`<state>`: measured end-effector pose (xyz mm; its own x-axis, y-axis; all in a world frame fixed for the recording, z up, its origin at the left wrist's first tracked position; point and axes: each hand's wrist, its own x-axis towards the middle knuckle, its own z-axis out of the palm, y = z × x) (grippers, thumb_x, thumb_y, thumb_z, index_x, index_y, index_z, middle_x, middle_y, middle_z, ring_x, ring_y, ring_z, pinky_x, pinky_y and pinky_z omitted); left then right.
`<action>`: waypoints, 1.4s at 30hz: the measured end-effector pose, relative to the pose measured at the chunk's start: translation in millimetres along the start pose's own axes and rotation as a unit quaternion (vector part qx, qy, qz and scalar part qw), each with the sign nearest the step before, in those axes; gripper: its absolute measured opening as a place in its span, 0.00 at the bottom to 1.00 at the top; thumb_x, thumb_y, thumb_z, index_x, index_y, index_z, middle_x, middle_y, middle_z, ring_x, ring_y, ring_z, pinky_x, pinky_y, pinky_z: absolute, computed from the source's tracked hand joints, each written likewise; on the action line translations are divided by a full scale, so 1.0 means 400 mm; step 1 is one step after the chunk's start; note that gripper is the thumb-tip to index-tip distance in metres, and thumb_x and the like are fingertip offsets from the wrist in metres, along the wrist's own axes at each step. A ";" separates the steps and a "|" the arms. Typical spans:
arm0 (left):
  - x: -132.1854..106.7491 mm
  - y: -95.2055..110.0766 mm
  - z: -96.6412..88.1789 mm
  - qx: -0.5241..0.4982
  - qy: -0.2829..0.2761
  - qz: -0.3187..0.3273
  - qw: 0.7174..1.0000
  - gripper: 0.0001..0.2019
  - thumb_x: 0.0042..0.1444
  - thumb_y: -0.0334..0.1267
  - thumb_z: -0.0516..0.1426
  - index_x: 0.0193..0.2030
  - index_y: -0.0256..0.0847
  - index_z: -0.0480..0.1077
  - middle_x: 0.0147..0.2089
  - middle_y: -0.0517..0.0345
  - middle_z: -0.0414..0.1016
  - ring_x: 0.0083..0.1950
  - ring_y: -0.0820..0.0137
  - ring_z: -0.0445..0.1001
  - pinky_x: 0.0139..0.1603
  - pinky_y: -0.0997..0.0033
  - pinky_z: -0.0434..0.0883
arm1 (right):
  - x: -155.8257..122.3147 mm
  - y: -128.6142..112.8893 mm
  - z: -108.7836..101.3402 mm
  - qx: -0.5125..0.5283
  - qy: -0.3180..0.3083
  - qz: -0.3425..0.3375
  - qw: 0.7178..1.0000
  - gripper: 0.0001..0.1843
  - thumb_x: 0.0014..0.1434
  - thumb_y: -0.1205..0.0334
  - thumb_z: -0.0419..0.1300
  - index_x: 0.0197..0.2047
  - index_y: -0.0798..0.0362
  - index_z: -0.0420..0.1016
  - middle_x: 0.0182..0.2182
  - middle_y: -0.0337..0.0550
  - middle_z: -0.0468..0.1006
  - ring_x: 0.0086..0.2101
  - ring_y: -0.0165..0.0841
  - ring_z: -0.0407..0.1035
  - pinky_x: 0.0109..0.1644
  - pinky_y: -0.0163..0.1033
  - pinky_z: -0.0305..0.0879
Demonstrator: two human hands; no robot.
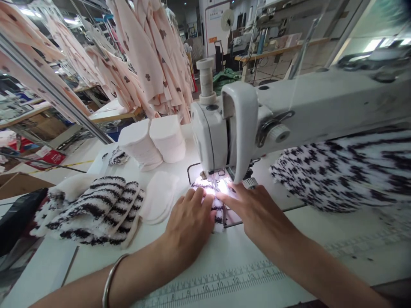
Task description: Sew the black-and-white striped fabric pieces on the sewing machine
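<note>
My left hand [189, 224] lies flat, fingers stretched out, pressing a small black-and-white striped fleece piece [218, 214] on the sewing table. My right hand [253, 209] rests flat on the right side of the same piece, fingers pointing toward the needle area [218, 182] under the white sewing machine head [221, 128]. The piece is brightly lit by the machine lamp and mostly covered by both hands. A metal bangle [111, 276] sits on my left wrist.
A pile of striped fleece pieces [93, 209] lies at left, with white pads [159, 196] and two stacks of white pads [152, 141] behind. More striped fleece [346, 171] lies right of the machine. Pink patterned garments [150, 55] hang behind. A printed ruler [224, 280] runs along the table front.
</note>
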<state>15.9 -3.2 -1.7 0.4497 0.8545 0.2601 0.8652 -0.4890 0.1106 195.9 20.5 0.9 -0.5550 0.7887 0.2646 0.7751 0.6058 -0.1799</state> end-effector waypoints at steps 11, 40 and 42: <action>-0.016 -0.063 -0.084 -0.142 -0.038 0.150 0.978 0.08 0.61 0.35 0.57 0.46 0.40 0.68 0.50 0.53 0.71 0.52 0.67 0.68 0.51 0.63 0.71 | -0.171 -0.037 0.041 0.017 0.080 0.066 0.994 0.42 0.48 0.86 0.41 0.63 0.48 0.58 0.57 0.49 0.59 0.56 0.39 0.55 0.54 0.48 0.60; -0.076 -0.032 -0.034 -0.148 0.014 0.142 0.979 0.11 0.63 0.29 0.51 0.52 0.37 0.67 0.53 0.49 0.73 0.57 0.64 0.70 0.59 0.56 0.70 | -0.151 -0.144 0.090 -0.023 0.148 0.049 0.987 0.28 0.55 0.79 0.44 0.56 0.55 0.68 0.56 0.50 0.66 0.59 0.44 0.55 0.58 0.51 0.57; -0.081 -0.012 -0.023 -0.123 0.018 0.132 0.983 0.12 0.64 0.29 0.49 0.52 0.36 0.66 0.53 0.48 0.73 0.58 0.62 0.69 0.59 0.55 0.70 | -0.155 -0.127 0.079 -0.034 0.132 0.048 0.990 0.28 0.55 0.79 0.44 0.56 0.54 0.68 0.56 0.49 0.67 0.58 0.44 0.56 0.58 0.51 0.58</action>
<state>-5.0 -30.1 -1.7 0.6401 0.6870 0.3440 0.6367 -0.7249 0.2629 181.6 -55.9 -36.3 -0.3870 0.7820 0.4885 0.8438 0.5140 -0.1543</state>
